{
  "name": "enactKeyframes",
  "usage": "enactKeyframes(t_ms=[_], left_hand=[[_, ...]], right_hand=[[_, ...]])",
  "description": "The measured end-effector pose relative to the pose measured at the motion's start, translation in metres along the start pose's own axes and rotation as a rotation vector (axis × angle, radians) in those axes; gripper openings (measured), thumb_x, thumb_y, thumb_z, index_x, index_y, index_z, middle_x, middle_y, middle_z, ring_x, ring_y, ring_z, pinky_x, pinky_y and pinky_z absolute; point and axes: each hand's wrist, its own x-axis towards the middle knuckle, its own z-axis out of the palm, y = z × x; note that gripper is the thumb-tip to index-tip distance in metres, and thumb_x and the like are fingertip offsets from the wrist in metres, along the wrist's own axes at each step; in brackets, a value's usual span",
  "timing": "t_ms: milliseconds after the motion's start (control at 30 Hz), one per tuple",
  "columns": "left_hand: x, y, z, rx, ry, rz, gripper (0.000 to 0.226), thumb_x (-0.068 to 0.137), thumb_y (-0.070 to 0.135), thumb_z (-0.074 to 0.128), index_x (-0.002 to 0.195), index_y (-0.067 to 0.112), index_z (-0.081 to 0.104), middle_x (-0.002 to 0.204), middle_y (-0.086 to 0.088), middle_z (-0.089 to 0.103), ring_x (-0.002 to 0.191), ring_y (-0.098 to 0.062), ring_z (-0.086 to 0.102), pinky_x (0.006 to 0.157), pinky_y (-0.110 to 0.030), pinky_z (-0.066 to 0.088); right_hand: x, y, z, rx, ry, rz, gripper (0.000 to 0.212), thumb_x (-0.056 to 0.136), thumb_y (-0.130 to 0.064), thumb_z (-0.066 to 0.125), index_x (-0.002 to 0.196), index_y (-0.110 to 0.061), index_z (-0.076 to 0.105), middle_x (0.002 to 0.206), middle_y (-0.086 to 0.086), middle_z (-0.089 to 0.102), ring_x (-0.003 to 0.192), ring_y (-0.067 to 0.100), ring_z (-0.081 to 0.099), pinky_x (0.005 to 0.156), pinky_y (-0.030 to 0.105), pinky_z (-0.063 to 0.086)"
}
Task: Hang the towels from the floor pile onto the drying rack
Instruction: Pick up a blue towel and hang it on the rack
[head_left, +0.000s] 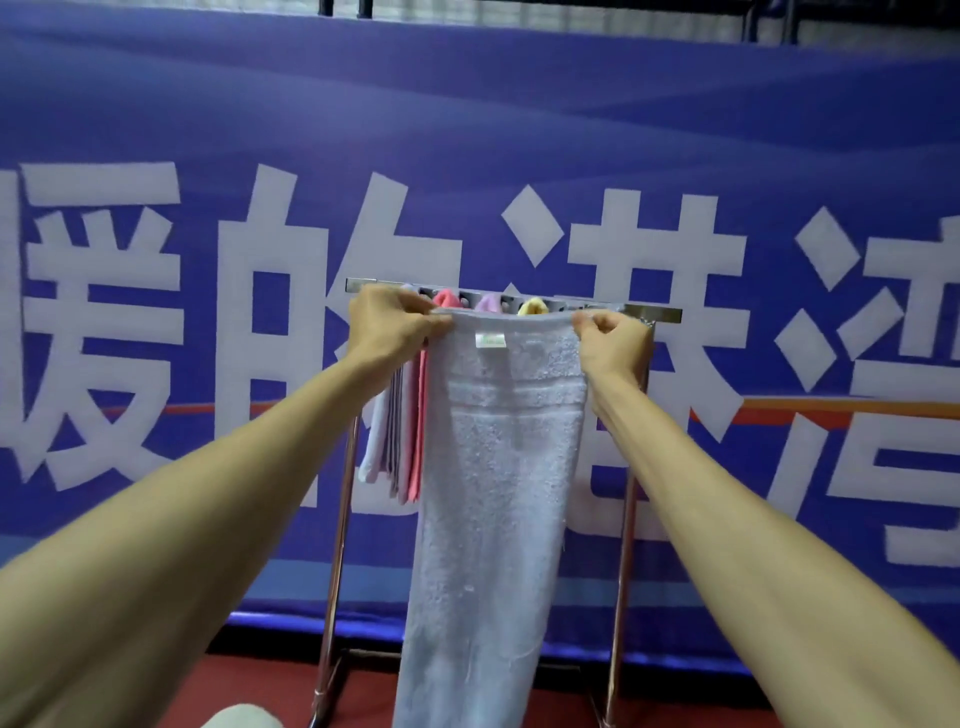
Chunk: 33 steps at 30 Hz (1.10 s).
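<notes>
A long pale lavender towel (498, 493) hangs straight down in front of the metal drying rack (654, 313). My left hand (395, 325) pinches its top left corner and my right hand (610, 343) pinches its top right corner, both level with the rack's top bar. A small white label shows near the towel's top edge. Behind it, pink (445, 299), purple (489, 303) and yellow (532, 306) towels are draped over the rack's bars, and more towels hang at the left side (395, 441). The floor pile is out of view.
A big blue banner (467, 130) with white characters stands right behind the rack. The rack's chrome legs (337, 545) stand on a red floor (260, 680). A pale object (244, 717) shows at the bottom edge.
</notes>
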Motion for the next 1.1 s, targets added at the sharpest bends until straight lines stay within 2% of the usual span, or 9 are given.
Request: enactKeyframes(t_ms=[133,233,333,467,667,833,933,1000,1100], left_hand=[[-0.004,0.001,-0.001,0.127,0.052,0.155,0.021,0.082,0.018,0.075,0.098,0.005,0.075,0.083,-0.005,0.07,0.07,-0.014,0.063,0.071,-0.033,0.059],[-0.007,0.002,0.0,0.164,0.107,0.175,0.021,0.09,0.019,0.064,0.103,0.004,0.069,0.089,-0.005,0.066,0.078,-0.015,0.059,0.071,-0.028,0.052],[-0.004,0.006,-0.002,0.278,0.026,0.184,0.021,0.094,0.02,0.057,0.107,0.004,0.062,0.093,-0.006,0.061,0.084,-0.02,0.057,0.076,-0.032,0.05],[-0.001,0.003,-0.009,0.253,0.031,0.176,0.017,0.092,0.016,0.062,0.104,0.004,0.063,0.093,-0.009,0.064,0.085,-0.026,0.062,0.076,-0.043,0.057],[-0.007,0.004,-0.008,0.251,0.008,0.23,0.017,0.089,0.012,0.067,0.103,0.002,0.064,0.094,-0.008,0.063,0.085,-0.021,0.059,0.072,-0.035,0.056],[-0.012,-0.012,0.0,0.25,-0.074,0.231,0.013,0.087,0.008,0.068,0.099,0.004,0.064,0.091,-0.008,0.062,0.079,-0.023,0.061,0.068,-0.04,0.057],[-0.016,-0.026,0.009,0.276,-0.095,0.172,0.016,0.089,0.01,0.066,0.104,0.004,0.064,0.09,-0.006,0.06,0.076,-0.021,0.059,0.068,-0.038,0.055],[-0.021,-0.04,0.014,0.287,-0.125,0.156,0.018,0.091,0.011,0.064,0.107,0.004,0.065,0.091,-0.005,0.061,0.075,-0.019,0.059,0.071,-0.038,0.055],[-0.032,-0.069,0.024,0.352,-0.183,0.133,0.018,0.092,0.011,0.062,0.108,0.004,0.068,0.091,-0.001,0.063,0.074,-0.008,0.055,0.069,-0.025,0.048]], right_hand=[[-0.001,-0.015,-0.003,0.009,0.004,-0.091,0.012,0.089,-0.024,0.069,0.086,-0.012,0.072,0.08,-0.001,0.07,0.074,0.011,0.062,0.066,0.024,0.051],[0.001,-0.012,0.004,-0.025,-0.079,-0.074,0.017,0.088,-0.025,0.069,0.078,-0.011,0.07,0.076,0.0,0.069,0.072,0.013,0.061,0.068,0.03,0.052],[0.003,-0.014,0.006,-0.087,-0.2,-0.05,0.02,0.087,-0.024,0.07,0.075,-0.008,0.069,0.07,0.001,0.064,0.068,0.013,0.056,0.07,0.036,0.053],[0.003,-0.018,-0.001,-0.119,-0.167,-0.127,0.012,0.092,-0.024,0.064,0.086,-0.014,0.066,0.08,-0.001,0.065,0.075,0.014,0.058,0.074,0.036,0.052],[0.008,-0.021,-0.012,-0.245,-0.188,-0.164,0.009,0.09,-0.025,0.068,0.085,-0.017,0.068,0.084,-0.001,0.067,0.08,0.014,0.06,0.072,0.031,0.049],[0.009,-0.004,-0.018,-0.249,-0.214,-0.154,0.008,0.086,-0.023,0.072,0.088,-0.015,0.072,0.081,-0.003,0.067,0.082,0.016,0.063,0.077,0.036,0.054],[0.005,0.013,-0.016,-0.25,-0.234,-0.119,0.007,0.085,-0.023,0.073,0.084,-0.016,0.073,0.078,-0.003,0.068,0.077,0.017,0.063,0.072,0.034,0.054],[0.0,0.028,-0.014,-0.23,-0.266,-0.073,0.008,0.086,-0.022,0.073,0.083,-0.015,0.072,0.073,0.002,0.069,0.067,0.02,0.064,0.059,0.032,0.054],[-0.012,0.06,-0.012,-0.211,-0.355,0.007,0.011,0.089,-0.015,0.068,0.089,-0.005,0.07,0.062,0.007,0.066,0.049,0.019,0.065,0.044,0.025,0.049]])
